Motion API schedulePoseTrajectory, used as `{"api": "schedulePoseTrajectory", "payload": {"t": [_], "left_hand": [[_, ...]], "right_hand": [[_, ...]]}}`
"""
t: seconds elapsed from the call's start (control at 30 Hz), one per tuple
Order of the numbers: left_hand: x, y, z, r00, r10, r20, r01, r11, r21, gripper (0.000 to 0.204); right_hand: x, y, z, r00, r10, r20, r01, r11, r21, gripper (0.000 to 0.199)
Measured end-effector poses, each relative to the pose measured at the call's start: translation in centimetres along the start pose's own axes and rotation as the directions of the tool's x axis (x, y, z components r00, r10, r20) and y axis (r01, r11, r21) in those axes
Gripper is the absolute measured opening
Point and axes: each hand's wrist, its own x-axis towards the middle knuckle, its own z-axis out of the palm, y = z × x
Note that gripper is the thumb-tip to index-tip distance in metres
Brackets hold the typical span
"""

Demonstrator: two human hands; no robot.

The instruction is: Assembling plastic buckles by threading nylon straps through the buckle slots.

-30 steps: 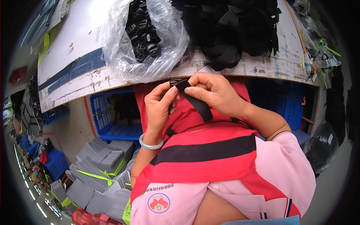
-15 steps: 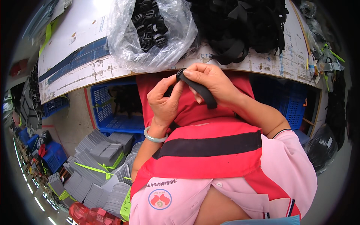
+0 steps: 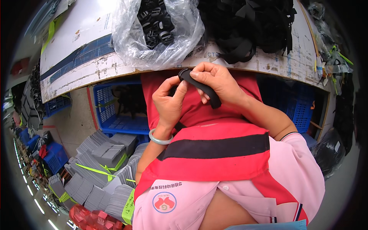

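Just on the near side of the tabletop's (image 3: pixel 90 23) edge, above the lap of a red apron (image 3: pixel 199 168), a short black strap (image 3: pixel 206 92) hangs between two bare hands. At its far left end sits a small black fitting (image 3: pixel 184 73), partly covered by fingers. The left hand (image 3: pixel 168 99) reaches it from the left, its grip pinching the fitting between thumb and forefinger. The right hand (image 3: pixel 219 82) comes in from the right, its grip pinching the strap between thumb and fingers close to the fitting; the strap's loose end curves down, near and to the right. A pale bracelet (image 3: pixel 160 139) circles the left wrist.

On the tabletop, beyond the hands and to the left, an open clear plastic bag (image 3: pixel 186 28) holds many black buckles (image 3: pixel 157 28). To the right of it lies a dark heap of black straps (image 3: pixel 237 32), one loop bending toward the near edge. Below the tabletop on the left stands a blue crate (image 3: pixel 128 124); nearer are stacks of gray sheets (image 3: pixel 94 180), some bound with bright green ties (image 3: pixel 92 170).
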Motion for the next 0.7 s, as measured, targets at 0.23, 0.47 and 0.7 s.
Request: {"api": "schedulePoseTrajectory", "payload": {"t": [0.23, 0.47, 0.7], "left_hand": [[0.5, -0.4, 0.0, 0.907, 0.405, 0.116, -0.419, 0.840, 0.344, 0.017], [1.5, -0.2, -1.9, 0.837, 0.476, 0.269, -0.545, 0.765, 0.342, 0.019], [0.5, -0.4, -1.9, 0.892, -0.399, 0.213, 0.452, 0.816, -0.360, 0.023]], "right_hand": [[0.7, 1.8, 0.2, 0.995, -0.085, -0.059, 0.091, 0.990, 0.107, 0.022], [1.4, 0.0, -1.0, 0.994, 0.100, 0.033, -0.100, 0.995, -0.004, 0.022], [1.2, 1.5, -1.1, 0.944, -0.320, 0.087, 0.323, 0.828, -0.458, 0.010]]}}
